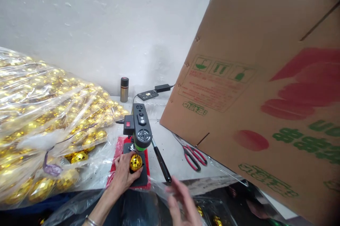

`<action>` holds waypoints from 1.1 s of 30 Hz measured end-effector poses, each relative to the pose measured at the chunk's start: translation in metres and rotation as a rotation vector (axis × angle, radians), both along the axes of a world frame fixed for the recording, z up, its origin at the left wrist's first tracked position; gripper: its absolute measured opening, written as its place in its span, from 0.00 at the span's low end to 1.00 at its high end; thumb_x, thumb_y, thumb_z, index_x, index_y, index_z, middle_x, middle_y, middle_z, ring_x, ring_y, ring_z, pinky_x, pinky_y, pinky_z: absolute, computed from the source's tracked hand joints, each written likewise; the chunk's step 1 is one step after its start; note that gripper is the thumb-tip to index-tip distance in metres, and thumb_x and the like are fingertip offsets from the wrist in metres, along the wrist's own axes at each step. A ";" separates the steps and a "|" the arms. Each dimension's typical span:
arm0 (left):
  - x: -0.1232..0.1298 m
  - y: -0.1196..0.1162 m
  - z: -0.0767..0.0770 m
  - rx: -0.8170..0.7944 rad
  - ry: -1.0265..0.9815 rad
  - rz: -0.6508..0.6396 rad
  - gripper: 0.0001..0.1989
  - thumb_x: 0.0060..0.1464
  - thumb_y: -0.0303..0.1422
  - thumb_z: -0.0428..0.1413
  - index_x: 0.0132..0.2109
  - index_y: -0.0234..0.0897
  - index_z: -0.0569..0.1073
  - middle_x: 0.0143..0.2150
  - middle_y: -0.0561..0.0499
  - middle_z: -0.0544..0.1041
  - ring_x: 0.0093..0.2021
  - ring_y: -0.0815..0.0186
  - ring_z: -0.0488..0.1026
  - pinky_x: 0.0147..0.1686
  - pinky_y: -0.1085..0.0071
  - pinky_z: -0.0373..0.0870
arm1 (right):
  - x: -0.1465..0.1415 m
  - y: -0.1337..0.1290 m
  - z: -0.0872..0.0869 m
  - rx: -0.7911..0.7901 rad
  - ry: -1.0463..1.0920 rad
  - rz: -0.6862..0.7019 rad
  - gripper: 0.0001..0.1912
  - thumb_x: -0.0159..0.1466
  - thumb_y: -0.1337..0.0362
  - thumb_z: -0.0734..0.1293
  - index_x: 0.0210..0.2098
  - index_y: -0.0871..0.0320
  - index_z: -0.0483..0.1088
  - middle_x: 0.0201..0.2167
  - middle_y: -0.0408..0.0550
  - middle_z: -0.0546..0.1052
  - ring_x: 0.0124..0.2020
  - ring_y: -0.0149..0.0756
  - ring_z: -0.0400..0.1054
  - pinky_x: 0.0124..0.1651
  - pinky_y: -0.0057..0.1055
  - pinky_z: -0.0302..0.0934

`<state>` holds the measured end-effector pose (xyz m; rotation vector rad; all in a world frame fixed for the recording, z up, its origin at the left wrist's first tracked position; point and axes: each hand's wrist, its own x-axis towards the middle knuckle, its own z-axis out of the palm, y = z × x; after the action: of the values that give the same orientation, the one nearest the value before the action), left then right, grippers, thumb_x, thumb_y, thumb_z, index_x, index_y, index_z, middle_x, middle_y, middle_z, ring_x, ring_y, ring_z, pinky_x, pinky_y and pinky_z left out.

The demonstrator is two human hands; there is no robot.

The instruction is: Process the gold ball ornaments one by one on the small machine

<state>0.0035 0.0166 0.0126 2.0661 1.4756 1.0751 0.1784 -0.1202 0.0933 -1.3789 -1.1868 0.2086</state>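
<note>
Head view: gold ball point(136, 162) round, shiny, mirror-faceted.

I watch through a single camera worn on the person's head, looking forward and steeply down across the table point(167, 157) from its near edge, with the pale wall point(106, 24) closing off the far side. It sits close enough that the left hand point(123, 171) and right hand point(183, 201) enter from the near side, and I see the black machine point(142, 123) from above, between the clear bag point(53, 95) on the left and the large cardboard box point(239, 88) on the right.
</note>
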 end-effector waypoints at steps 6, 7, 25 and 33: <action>-0.001 -0.002 0.010 -0.078 0.006 -0.048 0.25 0.53 0.35 0.65 0.58 0.42 0.76 0.53 0.43 0.83 0.55 0.45 0.78 0.58 0.43 0.69 | 0.016 0.060 0.087 0.431 -0.538 0.208 0.23 0.74 0.52 0.68 0.62 0.59 0.72 0.52 0.61 0.83 0.47 0.43 0.81 0.43 0.34 0.78; -0.001 -0.003 0.013 -0.094 0.000 -0.050 0.25 0.53 0.36 0.66 0.58 0.42 0.76 0.53 0.43 0.83 0.55 0.44 0.78 0.59 0.43 0.69 | 0.010 0.068 0.094 0.431 -0.533 0.273 0.18 0.76 0.53 0.66 0.57 0.58 0.74 0.48 0.59 0.83 0.45 0.41 0.81 0.41 0.32 0.77; 0.007 -0.011 0.030 -0.220 -0.055 -0.021 0.23 0.49 0.32 0.65 0.54 0.41 0.78 0.49 0.42 0.83 0.54 0.43 0.78 0.60 0.43 0.67 | -0.035 0.073 0.028 0.326 -0.142 0.194 0.16 0.77 0.69 0.54 0.35 0.51 0.66 0.30 0.41 0.75 0.31 0.32 0.71 0.56 0.37 0.69; 0.006 -0.010 0.032 -0.243 -0.066 -0.032 0.24 0.49 0.34 0.65 0.54 0.40 0.78 0.50 0.41 0.83 0.55 0.42 0.78 0.60 0.41 0.66 | -0.040 0.072 0.025 0.315 -0.080 0.167 0.18 0.79 0.66 0.54 0.33 0.52 0.66 0.29 0.41 0.74 0.30 0.32 0.71 0.56 0.39 0.69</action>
<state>0.0100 0.0063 0.0451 1.8625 1.4567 0.8942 0.1382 -0.0485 0.1185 -1.0222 -1.3406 0.0795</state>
